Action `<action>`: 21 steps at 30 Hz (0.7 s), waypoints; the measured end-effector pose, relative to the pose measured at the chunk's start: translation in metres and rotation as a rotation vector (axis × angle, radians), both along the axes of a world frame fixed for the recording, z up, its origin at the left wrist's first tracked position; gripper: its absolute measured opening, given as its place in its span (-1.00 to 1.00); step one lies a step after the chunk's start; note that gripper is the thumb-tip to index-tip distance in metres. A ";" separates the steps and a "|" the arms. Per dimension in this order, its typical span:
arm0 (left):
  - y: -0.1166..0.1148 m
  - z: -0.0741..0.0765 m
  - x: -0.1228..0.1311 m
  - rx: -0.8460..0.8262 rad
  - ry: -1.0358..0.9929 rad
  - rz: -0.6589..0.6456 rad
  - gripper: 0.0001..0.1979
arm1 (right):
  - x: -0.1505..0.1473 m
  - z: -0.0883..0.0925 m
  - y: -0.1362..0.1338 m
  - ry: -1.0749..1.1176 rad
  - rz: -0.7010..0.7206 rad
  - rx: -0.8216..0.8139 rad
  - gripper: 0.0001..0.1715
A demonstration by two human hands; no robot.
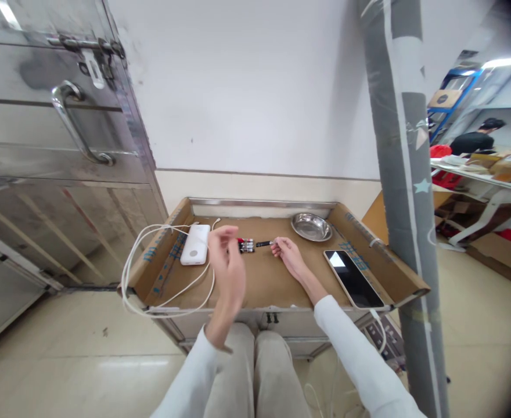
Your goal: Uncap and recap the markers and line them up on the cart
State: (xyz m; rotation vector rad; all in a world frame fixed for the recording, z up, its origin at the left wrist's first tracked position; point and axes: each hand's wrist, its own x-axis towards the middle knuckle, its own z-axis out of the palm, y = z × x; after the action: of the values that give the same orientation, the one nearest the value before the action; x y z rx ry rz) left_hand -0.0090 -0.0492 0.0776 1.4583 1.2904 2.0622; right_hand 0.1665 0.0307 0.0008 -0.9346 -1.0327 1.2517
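R hand (287,252) is reaching over the cardboard-lined tabletop (275,284), its grip clamped on a black pen (264,244): thumb & fingertips are pinching the R end, and the pen is pointing L, approx. level, toward a small bunch of pens (247,245). Can't tell if the held one is touching the cardboard. The bunch is lying side by side nr. the middle of the tabletop, just L of the held pen w/ a small gap btwn; red is showing at the back, black in front, & their L ends are hiding behind the L hand (229,264). L hand is hovering over the tabletop, a bit blurred, its grip apart, fingers curving & thumb standing off from them. On the L side a white power bank (195,245) is lying flat, w/ a white cable (127,270) looping out past the L edge. A shiny metal dish (311,226) is sitting at the back R, beyond the R hand; a phone (353,278) is lying screen-up at the front R, beside the R forearm. A grey wrapped pole (397,145) is standing R of the tabletop, a metal door (15,130) is filling the far L, & a co-worker (477,142) is bending over in the R bkgd.
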 end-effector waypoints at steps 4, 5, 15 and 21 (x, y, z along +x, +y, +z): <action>0.046 -0.035 0.029 -0.307 0.189 -0.075 -0.69 | 0.011 0.006 0.016 0.131 -0.002 -0.029 -0.65; 0.057 -0.043 0.037 -0.342 0.205 -0.116 -0.66 | 0.013 0.007 0.020 0.147 -0.001 -0.037 -0.67; 0.099 -0.060 0.053 -0.072 0.443 -0.294 -0.72 | 0.010 0.006 0.017 0.202 0.098 -0.098 -0.79; 0.096 -0.064 0.050 -0.042 0.459 -0.300 -0.71 | 0.012 0.006 0.021 0.224 0.182 -0.167 -0.90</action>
State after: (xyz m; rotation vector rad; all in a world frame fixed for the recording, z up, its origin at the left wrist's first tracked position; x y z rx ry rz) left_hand 0.0408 0.0472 0.0134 2.0428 1.1612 1.5541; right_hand 0.1784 0.0515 0.0064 -0.8173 -0.8602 1.5753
